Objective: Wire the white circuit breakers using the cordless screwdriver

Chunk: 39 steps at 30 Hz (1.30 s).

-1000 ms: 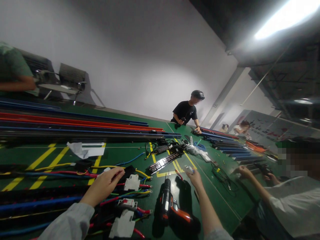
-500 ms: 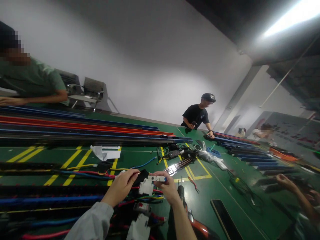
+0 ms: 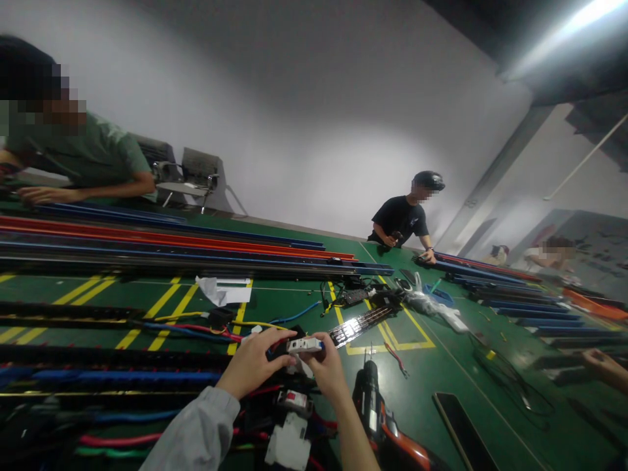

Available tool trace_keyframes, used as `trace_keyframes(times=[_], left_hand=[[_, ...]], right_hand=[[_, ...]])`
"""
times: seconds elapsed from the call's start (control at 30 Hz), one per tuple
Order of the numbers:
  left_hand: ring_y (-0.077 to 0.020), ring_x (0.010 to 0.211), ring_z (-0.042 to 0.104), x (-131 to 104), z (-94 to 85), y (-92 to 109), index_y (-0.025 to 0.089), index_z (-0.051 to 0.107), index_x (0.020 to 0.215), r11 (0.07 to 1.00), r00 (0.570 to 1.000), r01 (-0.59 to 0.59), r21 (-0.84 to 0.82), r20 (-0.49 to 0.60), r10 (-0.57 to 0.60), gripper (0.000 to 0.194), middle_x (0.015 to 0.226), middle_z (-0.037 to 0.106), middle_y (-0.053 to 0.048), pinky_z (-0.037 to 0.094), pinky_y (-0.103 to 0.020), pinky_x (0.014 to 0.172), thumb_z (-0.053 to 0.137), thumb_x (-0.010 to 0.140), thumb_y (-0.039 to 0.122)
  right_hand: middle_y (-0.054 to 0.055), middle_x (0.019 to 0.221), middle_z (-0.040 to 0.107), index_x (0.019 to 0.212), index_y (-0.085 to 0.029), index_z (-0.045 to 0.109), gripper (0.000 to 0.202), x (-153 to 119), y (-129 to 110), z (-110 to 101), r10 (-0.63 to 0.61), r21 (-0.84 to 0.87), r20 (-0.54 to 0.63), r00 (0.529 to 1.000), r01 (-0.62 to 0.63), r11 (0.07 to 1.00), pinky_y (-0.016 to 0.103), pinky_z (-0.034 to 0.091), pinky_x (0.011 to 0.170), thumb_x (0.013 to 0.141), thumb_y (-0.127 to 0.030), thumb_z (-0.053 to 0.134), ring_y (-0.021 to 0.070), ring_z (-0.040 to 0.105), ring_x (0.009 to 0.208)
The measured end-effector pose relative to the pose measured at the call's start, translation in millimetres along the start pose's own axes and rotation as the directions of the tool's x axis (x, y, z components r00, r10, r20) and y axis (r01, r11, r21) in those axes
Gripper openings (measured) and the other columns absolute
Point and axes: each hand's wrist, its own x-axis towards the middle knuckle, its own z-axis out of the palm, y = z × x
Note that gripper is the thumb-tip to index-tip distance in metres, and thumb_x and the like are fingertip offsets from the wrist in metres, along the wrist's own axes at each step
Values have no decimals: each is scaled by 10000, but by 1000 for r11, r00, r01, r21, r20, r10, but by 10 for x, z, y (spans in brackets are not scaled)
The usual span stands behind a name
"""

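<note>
A small white module (image 3: 304, 345) with a blue end is held between my two hands. My left hand (image 3: 258, 360) has its fingers closed round its left end, with something dark under the fingers. My right hand (image 3: 326, 369) pinches the blue end on the right. Below my hands lie a white breaker-like block (image 3: 288, 441) and another with a red part (image 3: 295, 400), among red, blue and green wires. The underside of the held module is partly hidden.
A power drill (image 3: 367, 399) and a phone (image 3: 464, 428) lie to the right on the green table (image 3: 417, 373). Long blue, black and red rails (image 3: 196, 235) stretch across the back left. Persons stand or sit at the far left, back and right.
The white module has turned flatter between my hands, and my left hand now grips its left end. The whole view has shifted, so the table things appear further right.
</note>
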Motion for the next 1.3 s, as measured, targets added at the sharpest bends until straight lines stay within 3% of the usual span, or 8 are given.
trace_keyframes(times=[0.23, 0.67, 0.83, 0.93, 1.0, 1.13, 1.2, 1.3], left_hand=[[-197, 890, 631, 12, 33, -19, 331, 695, 1101, 1000, 1000, -1, 3, -5, 1, 343, 975, 693, -8, 483, -282, 771, 588, 848, 536], [-179, 906, 647, -15, 48, -18, 342, 687, 1102, 999, 999, -41, 33, -30, 42, 280, 1008, 694, 8, 485, -265, 787, 603, 861, 455], [-181, 1003, 652, -12, 68, -56, 348, 677, 1099, 999, 1000, -25, 29, -13, 25, 284, 1150, 692, 35, 488, -263, 841, 580, 867, 482], [-190, 1021, 661, -8, 75, -82, 354, 659, 1134, 999, 1000, 14, 49, -1, -14, 309, 1144, 714, 43, 488, -273, 852, 532, 890, 495], [-202, 1004, 671, -10, 80, -95, 357, 655, 1148, 997, 999, 41, 73, 3, -41, 332, 1133, 723, 40, 491, -281, 828, 504, 898, 515], [-224, 981, 685, -23, 91, -117, 358, 657, 1163, 990, 997, 81, 117, 4, -82, 385, 1119, 734, 28, 493, -289, 791, 485, 887, 564], [-226, 979, 688, -32, 95, -128, 355, 661, 1160, 989, 996, 88, 119, 3, -89, 401, 1119, 736, 25, 494, -286, 785, 487, 879, 581], [-222, 1005, 683, -46, 101, -143, 354, 663, 1156, 993, 997, 78, 93, -1, -78, 412, 1130, 734, 32, 497, -283, 811, 486, 875, 598]], right_hand=[[39, 1024, 673, 1053, -220, 580, 293, -24, -73, 1, -3, -46, 33, 999, 5, 999, 310, 516, 791, 774, -230, 671, 213, 646, 908], [27, 985, 677, 1075, -211, 575, 325, -42, 11, 16, -10, -87, 9, 1000, 11, 996, 307, 520, 800, 769, -246, 681, 195, 649, 889], [38, 1052, 687, 1163, -224, 576, 416, -113, -175, 20, 6, -118, 48, 999, 0, 993, 347, 520, 862, 764, -230, 693, 216, 654, 971], [54, 1296, 613, 1353, -283, 492, 564, -292, -392, -296, -9, -233, 52, 999, 21, 972, 405, 467, 991, 811, -233, 641, 237, 574, 1192], [60, 1389, 549, 1388, -292, 470, 530, -522, -511, -686, -23, -395, -76, 997, -9, 919, 446, 403, 1067, 867, -273, 566, 244, 512, 1275], [110, 1434, 503, 1433, -211, 432, 593, -1160, -577, -1469, 96, -706, -162, 982, -183, 685, 437, 292, 1146, 850, -276, 523, 262, 437, 1347], [112, 1471, 462, 1459, -195, 398, 704, -1431, -522, -1642, 240, -811, -94, 966, -215, 545, 410, 302, 1138, 781, -261, 576, 275, 412, 1365], [110, 1426, 508, 1471, -211, 381, 785, -1619, -402, -1594, 322, -925, -83, 943, -193, 328, 397, 380, 1051, 707, -165, 558, 295, 492, 1285]])
